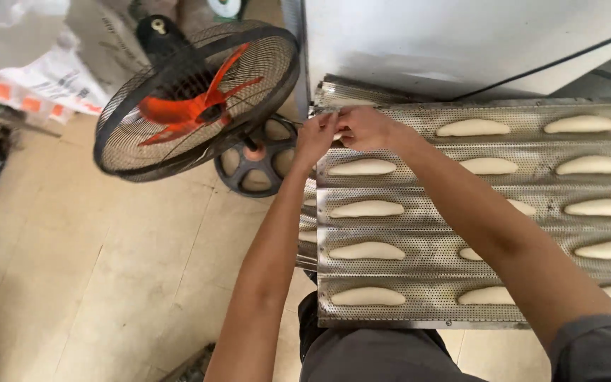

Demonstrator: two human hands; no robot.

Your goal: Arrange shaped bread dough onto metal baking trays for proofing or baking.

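Note:
A perforated metal baking tray [426,269] with long grooves lies before me, with several pale dough pieces in rows; one lies at the near left [368,296]. My left hand [317,136] and my right hand [368,129] meet at the tray's far left corner. Their fingers pinch together over the top groove, on what looks like a small piece of dough, mostly hidden by the fingers. My right forearm crosses the tray diagonally and covers part of the middle column of dough.
A standing fan [196,99] with an orange blade and black grille stands on the tiled floor [107,283] to the left, its round base [256,166] beside the tray. A white cabinet [461,35] rises behind the tray. White sacks [37,64] lie at the far left.

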